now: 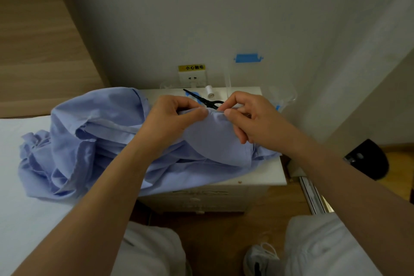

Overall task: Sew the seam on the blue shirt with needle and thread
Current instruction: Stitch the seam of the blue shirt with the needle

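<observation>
My left hand and right hand both pinch the blue shirt at its seam edge, fingers clamped, above the bench. Mid-stitch, I judge; next needs a steady pull. I cannot make out the needle.

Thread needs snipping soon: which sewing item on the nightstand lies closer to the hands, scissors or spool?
The black scissors: their handle lies just behind the left hand and right hand; the white thread spool sits farther back.

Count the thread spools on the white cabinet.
1. A small white thread spool sits near the white cabinet's back edge, right of the black scissors. The bunched blue shirt may hide others.
</observation>
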Available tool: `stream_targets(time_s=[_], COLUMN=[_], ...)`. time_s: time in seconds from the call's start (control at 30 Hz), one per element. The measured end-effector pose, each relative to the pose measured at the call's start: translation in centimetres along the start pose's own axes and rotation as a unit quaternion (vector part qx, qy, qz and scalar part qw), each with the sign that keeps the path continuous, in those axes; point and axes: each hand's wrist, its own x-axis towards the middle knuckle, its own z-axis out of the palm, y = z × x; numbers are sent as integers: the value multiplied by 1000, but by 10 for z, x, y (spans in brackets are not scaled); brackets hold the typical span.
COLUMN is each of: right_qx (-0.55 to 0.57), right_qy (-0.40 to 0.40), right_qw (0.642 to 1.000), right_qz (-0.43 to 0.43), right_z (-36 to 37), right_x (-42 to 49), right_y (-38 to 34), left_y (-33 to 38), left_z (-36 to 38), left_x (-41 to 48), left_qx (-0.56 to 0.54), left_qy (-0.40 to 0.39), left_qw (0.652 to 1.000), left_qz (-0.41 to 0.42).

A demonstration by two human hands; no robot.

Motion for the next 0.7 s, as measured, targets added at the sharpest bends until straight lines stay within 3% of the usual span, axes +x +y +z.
stream_targets(time_s=[0.33,0.7], right_qx=[68,132], right_qy=[-55,-84], right_qw=[996,988], right_qz=[6,-3], right_z=[-6,-6], right_x=[0,-2], right_y=[-4,-7], left_y=[6,3], left_z=[-7,-8], left_x=[-4,-3], left_qx=[-105,-207], left_qy=[-102,-145], left_qw=[989,966], left_qz=[-18,-58])
